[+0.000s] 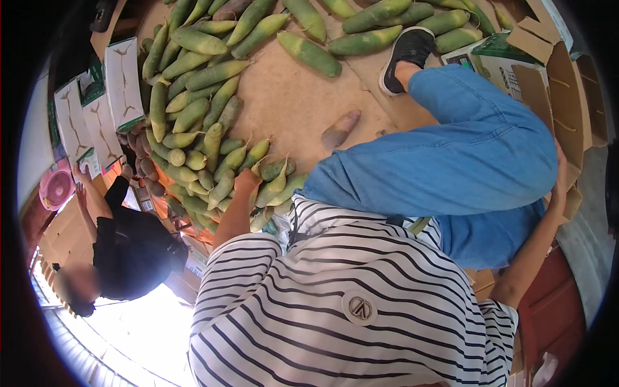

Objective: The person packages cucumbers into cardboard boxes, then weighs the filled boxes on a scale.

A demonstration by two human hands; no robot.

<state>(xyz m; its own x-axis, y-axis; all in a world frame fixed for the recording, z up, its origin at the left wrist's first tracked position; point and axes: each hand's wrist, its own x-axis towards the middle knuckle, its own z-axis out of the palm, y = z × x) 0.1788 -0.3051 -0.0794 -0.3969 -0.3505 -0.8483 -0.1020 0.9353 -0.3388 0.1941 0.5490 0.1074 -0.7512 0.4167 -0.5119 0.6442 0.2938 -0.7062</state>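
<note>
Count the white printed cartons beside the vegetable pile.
3, in a row left of the green vegetables: the nearest carton, the middle carton and the outermost carton. More may be hidden behind them.

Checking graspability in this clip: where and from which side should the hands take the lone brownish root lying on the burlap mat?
Grip the lone brownish root across its thick middle, coming from above. It lies flat on the burlap mat, apart from the green radish pile, with bare mat along both long sides for fingers. Its rounded ends taper, so they would likely give a poorer hold.
</note>
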